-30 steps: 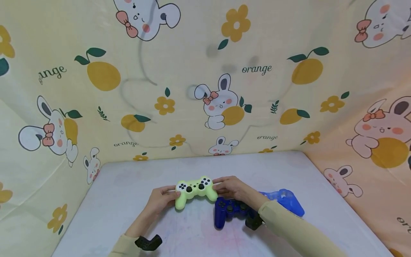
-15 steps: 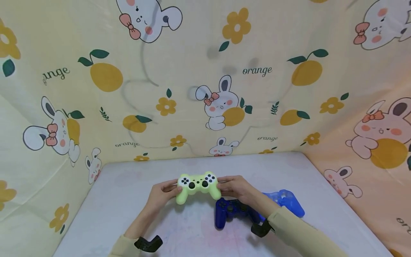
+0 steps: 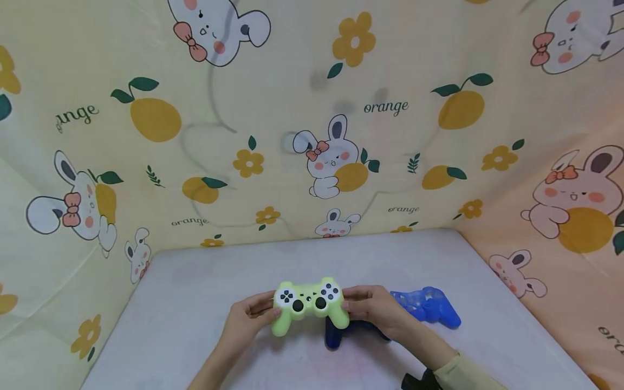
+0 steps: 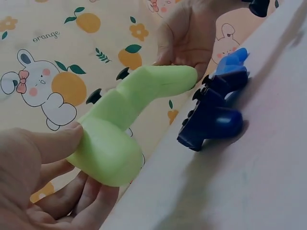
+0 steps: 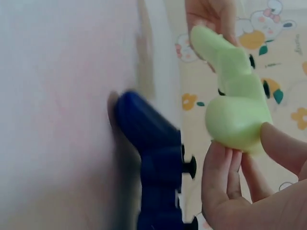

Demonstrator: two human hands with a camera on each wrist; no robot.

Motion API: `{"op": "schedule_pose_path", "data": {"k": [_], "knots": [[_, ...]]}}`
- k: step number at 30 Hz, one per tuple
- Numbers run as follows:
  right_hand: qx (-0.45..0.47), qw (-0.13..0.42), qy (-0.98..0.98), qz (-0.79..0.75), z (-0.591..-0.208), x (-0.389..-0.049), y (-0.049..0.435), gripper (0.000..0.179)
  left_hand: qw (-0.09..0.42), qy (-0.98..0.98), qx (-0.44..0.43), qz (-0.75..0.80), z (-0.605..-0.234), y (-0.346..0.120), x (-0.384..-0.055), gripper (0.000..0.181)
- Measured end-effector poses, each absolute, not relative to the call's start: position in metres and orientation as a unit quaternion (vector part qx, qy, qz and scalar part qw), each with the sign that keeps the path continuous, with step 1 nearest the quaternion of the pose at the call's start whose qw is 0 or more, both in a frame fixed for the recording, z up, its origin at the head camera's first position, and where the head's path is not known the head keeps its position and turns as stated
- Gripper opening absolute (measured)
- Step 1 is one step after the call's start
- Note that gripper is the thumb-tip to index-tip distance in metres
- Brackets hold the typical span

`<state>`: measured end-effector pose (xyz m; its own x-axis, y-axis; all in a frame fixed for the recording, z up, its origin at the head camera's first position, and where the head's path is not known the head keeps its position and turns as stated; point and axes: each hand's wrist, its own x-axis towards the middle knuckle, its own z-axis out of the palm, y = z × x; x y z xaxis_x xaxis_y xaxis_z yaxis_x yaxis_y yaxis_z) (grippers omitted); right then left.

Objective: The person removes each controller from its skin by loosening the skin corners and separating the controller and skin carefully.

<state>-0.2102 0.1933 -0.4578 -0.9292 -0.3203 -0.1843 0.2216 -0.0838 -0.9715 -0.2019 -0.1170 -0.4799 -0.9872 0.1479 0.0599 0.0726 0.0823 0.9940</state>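
Note:
A light green game controller with black sticks and white button areas is held up over the table between both hands. My left hand grips its left end, thumb on the front and fingers behind; the left wrist view shows the thumb on the green shell. At the other end my right hand pinches it the same way, as the right wrist view shows around the green grip. Below and behind it in the head view lies a dark blue controller, partly covered by the green one and the right hand.
A lighter blue, see-through controller lies to the right on the white table. Cloth printed with rabbits and oranges walls in the back and sides. A black wrist mount sits on the right wrist.
Both hands first lifted the green controller, then brought it nearer and slightly right, tilting its face up toward the head camera. It now covers part of the dark blue controller. The blue controllers stayed put.

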Motion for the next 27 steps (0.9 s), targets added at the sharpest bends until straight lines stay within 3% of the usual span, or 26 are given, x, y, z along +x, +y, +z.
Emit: {"op": "schedule_pose_path", "data": {"k": [13, 27], "knots": [[-0.03, 0.122, 0.701, -0.702, -0.466, -0.152, 0.188, 0.043, 0.064, 0.698, 0.11, 0.704, -0.493, -0.12, -0.163, 0.049], [-0.037, 0.136, 0.719, -0.68, -0.484, -0.143, 0.198, 0.041, 0.078, 0.71, 0.113, 0.691, -0.515, -0.111, -0.154, 0.051]]}}
